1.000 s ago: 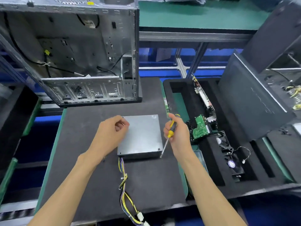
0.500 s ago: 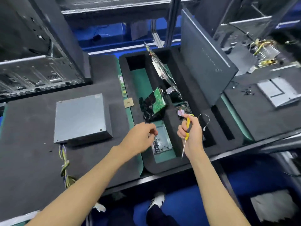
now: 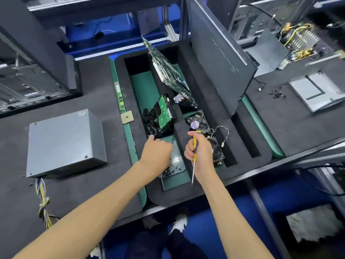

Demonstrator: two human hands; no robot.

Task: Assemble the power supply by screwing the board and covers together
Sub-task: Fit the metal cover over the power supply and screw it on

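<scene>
Foam tray (image 3: 188, 191), left hand (image 3: 155, 153) hiding screw dish (image 3: 176, 163)

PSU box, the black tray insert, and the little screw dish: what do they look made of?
Power supply box: looks like sheet metal, matte grey finish; crisp folded edges and screw heads at the corners.
Tray insert: likely foam, matte black; soft rounded cut-outs, no shine.
Screw dish: probably clear plastic; the green liner shows through and its rim catches glare. The left hand partly hides it.
</scene>
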